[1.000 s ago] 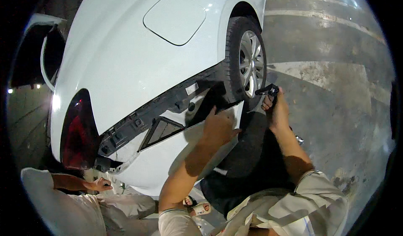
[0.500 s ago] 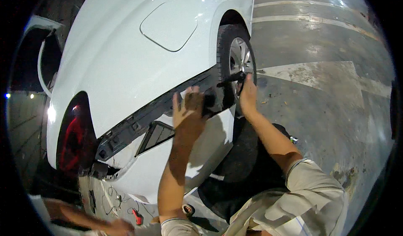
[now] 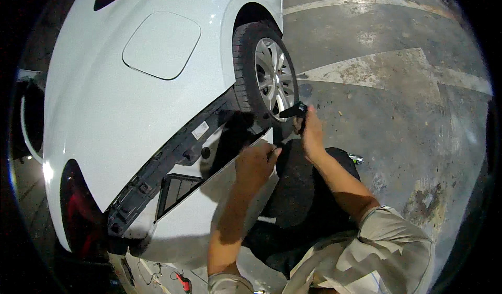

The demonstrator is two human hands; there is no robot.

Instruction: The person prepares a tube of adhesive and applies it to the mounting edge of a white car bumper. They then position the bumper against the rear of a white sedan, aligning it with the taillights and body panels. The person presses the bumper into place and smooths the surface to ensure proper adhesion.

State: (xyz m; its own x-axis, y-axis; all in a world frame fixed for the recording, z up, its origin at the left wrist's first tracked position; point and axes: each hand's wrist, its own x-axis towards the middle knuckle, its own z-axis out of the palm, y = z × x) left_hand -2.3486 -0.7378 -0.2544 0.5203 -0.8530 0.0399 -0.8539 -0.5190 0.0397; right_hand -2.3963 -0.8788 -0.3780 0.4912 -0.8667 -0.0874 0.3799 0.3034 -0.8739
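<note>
My left hand (image 3: 256, 163) has its fingers bent over the upper edge of the loose white bumper panel (image 3: 193, 210). My right hand (image 3: 309, 132) grips a black hand tool (image 3: 292, 111) just in front of the wheel (image 3: 276, 77), its nozzle or tip pointing left. Between the car body (image 3: 120, 116) and the panel, a dark strip of brackets (image 3: 133, 187) is exposed, along with a black triangular vent (image 3: 178, 189). The tips of my left fingers are partly hidden.
The red tail lamp (image 3: 78, 210) is at the left. A fuel flap (image 3: 161, 45) is on the body. Concrete floor (image 3: 376, 121) with pale painted bands runs along the right. A red tool (image 3: 183, 282) and cables lie at the bottom.
My left hand rose with fingers spread, then came down onto the panel edge. My right hand has shifted left with the tool. The other person at lower left has left view.
</note>
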